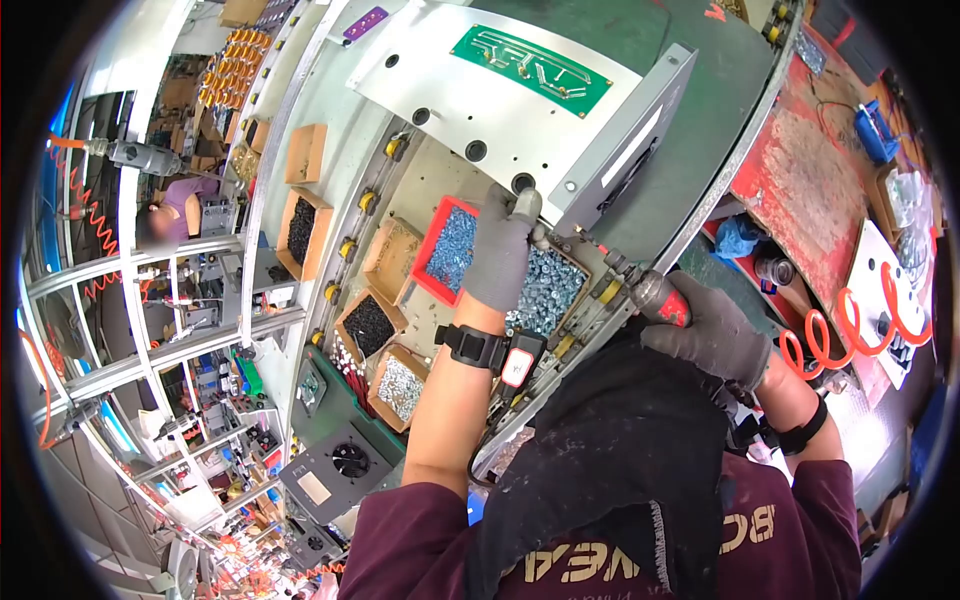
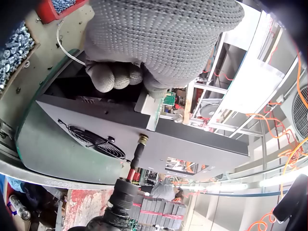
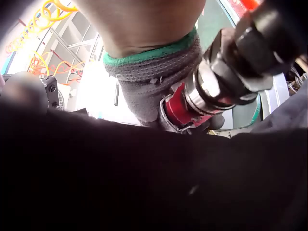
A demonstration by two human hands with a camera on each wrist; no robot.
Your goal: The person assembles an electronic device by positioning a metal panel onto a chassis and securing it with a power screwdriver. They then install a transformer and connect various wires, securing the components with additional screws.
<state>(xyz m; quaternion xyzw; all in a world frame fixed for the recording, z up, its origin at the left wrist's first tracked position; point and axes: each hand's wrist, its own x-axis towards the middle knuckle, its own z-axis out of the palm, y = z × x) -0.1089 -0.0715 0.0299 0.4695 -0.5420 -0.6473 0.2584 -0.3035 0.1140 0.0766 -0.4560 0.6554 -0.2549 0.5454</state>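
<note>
Head, left hand: here's the gloved left hand (image 1: 500, 250), fingers gripping the near edge of the case (image 1: 520, 110), white top up over the green table (image 1: 690, 150)
Head, right hand: and the right hand (image 1: 715, 335) wraps the driver (image 1: 660, 298), nose pointing at the case's grey side
Head, bins: just beside the left hand, a red bin (image 1: 430, 258) of screws; black screws (image 1: 367, 325) sit farther off
Left wrist, bit: look at that, the bit (image 2: 137, 155) meets the grey side at a brass-coloured fitting (image 2: 143, 137), near the round grille (image 2: 94, 140)
Left wrist, fingers: curled in at the case's edge, fingertips showing
Right wrist, cuff: green cuff (image 3: 149, 54) in sight, glove around the driver's red body, fingers mostly hidden, dark cloth (image 3: 144, 178) filling the lower half
</note>
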